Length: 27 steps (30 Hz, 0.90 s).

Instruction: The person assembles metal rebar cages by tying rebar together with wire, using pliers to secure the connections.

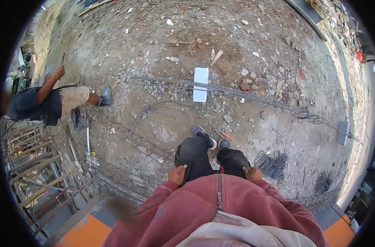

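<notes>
My left hand [178,175] is closed at my left thigh, its thumb and fingers pinching the cloth of my dark trousers [195,154]. On the other side my right hand [253,174] is likewise closed at the trouser leg; its fingers are partly hidden. Beyond my shoes lies a hand tool with red handles [227,136], perhaps pliers or nippers. Further off, a long bundle of tied rebar [245,94] rests across a white block [201,76] and a grey block [343,133]. Several bent steel stirrups [271,164] lie piled right of my legs.
At the left another person [39,99] stands holding a thin tool. Wooden and metal framing [43,181] fills the lower left. More rebar [138,142] lies on the ground left of my legs. Rubble and stones [249,80] litter the dirt. Orange panels [86,232] are behind me.
</notes>
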### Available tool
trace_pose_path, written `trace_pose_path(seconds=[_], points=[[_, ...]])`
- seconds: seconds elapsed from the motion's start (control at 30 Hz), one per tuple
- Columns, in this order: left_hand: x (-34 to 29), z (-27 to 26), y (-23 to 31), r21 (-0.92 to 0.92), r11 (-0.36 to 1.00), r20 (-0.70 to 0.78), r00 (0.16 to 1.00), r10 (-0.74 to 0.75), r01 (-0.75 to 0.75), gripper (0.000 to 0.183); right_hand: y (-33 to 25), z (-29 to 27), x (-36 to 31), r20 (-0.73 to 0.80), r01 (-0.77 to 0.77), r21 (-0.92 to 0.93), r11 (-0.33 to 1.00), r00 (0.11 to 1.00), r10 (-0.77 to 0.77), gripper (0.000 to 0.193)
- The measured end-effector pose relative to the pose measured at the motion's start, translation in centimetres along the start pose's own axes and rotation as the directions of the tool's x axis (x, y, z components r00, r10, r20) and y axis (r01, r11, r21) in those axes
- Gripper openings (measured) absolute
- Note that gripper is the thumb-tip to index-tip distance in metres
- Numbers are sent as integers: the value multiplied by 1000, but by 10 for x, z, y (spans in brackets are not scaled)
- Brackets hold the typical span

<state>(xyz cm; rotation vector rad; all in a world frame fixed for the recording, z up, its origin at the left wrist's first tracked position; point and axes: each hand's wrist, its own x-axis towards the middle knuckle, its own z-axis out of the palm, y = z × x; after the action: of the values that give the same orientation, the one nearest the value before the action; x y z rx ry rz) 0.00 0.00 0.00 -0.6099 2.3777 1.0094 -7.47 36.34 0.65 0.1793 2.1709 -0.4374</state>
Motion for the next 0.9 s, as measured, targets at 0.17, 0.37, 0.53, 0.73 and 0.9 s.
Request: trace_pose_path(seconds=[0.17, 0.37, 0.53, 0.73, 0.9], points=[[-10, -47, 29, -70, 979, 82, 979, -187, 193, 52, -18, -4, -8, -44, 1, 70, 998, 999, 3, 50], [5, -113, -13, 87, 984, 295, 939, -175, 156, 51, -85, 11, -16, 72, 16, 60, 998, 997, -20, 50], [75, -163, -37, 463, 886, 532, 796, -287, 10, 46, -151, 56, -7, 142, -140, 45, 989, 981, 132, 48], [131, -192, -76, 460, 881, 756, 568, -325, -108, 46, -219, 46, -36, 285, -186, 22, 982, 943, 172, 47], [208, -179, -66, 272, 950, 799, 516, -310, 150, 33, -219, 80, -29, 365, -83, 149, 985, 931, 23, 48]])
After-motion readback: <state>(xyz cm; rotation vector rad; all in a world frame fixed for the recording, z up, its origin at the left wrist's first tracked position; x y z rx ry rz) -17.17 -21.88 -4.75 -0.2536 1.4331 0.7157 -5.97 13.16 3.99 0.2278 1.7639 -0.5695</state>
